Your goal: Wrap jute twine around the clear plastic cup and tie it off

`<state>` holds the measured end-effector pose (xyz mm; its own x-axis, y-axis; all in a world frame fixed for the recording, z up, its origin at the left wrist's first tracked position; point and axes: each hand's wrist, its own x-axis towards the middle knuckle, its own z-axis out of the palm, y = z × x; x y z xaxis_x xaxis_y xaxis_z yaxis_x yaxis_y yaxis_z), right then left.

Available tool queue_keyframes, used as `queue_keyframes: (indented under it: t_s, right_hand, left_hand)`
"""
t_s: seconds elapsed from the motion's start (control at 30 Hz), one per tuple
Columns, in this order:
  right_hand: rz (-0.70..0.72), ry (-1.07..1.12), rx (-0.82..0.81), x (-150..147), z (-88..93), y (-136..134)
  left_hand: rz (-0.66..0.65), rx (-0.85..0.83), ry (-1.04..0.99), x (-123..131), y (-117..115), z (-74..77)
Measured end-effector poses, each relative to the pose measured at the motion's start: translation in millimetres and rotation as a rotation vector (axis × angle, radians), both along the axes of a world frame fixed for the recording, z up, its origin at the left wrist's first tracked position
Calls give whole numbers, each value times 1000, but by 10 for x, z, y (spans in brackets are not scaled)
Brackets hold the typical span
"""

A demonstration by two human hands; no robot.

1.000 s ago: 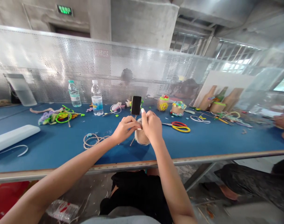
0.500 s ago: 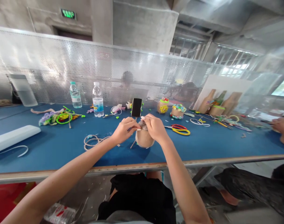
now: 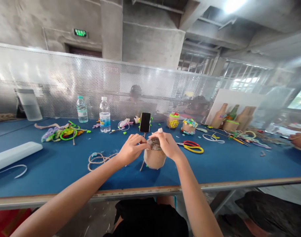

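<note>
A round jar [image 3: 154, 160] wrapped in tan twine stands near the table's front edge, its greyish clear top showing between my hands. At the rim's left side, my left hand [image 3: 133, 147] has thumb and fingers pinched together; what lies between them is too small to make out. My right hand [image 3: 167, 144] curves over the right and far side of the rim, fingers bent against it. A loose twine end [image 3: 141, 165] hangs down at the jar's left. Further left, a coil of twine [image 3: 98, 161] lies on the blue table.
Scissors [image 3: 191, 146] with red and yellow handles lie right of the jar. Behind it stand a phone [image 3: 145, 122], two decorated jars and a water bottle [image 3: 105, 118]. Colourful pipe cleaners [image 3: 61, 131] are heaped at left. Another person's hand [image 3: 300, 141] is at far right.
The view has tilted up, so everything sits lower. My right hand's fingers have spread further over the jar's rim; my left hand stays at its left side.
</note>
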<state>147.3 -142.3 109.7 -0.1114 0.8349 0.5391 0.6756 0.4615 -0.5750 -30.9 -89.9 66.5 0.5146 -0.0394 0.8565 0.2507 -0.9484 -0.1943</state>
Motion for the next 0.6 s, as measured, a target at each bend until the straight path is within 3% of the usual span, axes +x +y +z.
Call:
queue_keyframes:
  t_s: [0.17,0.23,0.6]
  right_hand:
    - [-240,-217,79,-186,-23,20]
    - [-274,-274,125,-214,-54,46]
    - [-159,-166,183,-97,-95,89]
  left_hand:
    - [12,18,10,-2,-20,20]
    - [14,22,1,-2,-17,25]
    - [29,-21,-19,9,23,5]
